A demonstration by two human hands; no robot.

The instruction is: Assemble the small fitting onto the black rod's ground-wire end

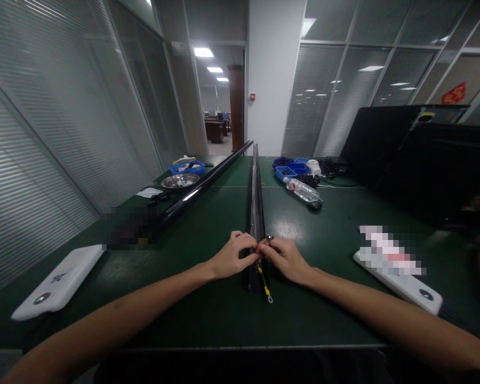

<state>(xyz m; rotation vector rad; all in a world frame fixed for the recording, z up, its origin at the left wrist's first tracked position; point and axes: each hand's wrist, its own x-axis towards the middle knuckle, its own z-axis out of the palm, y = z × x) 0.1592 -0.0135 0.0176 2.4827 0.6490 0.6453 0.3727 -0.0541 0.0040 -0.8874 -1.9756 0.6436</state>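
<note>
My left hand (239, 254) and my right hand (286, 260) meet over the near end of a long dark metal channel (255, 208). Both are closed in a pinch, with thumbs and fingertips almost touching. Whatever small part lies between the fingertips is hidden. Just below them emerges a short green-and-yellow ground wire (264, 280), its ring terminal hanging toward me. Its upper end disappears under my fingers. On my right hand a ring-like metal piece (269, 238) shows at the index finger.
Left of the channel a second dark rail (200, 188) lies slantwise. Beyond it are a metal bowl (181, 181) and a blue tray (187, 168). At right lie a plastic bottle (304, 190), blue bins (298, 168) and a white device (408, 288); another white device (60, 280) is at left.
</note>
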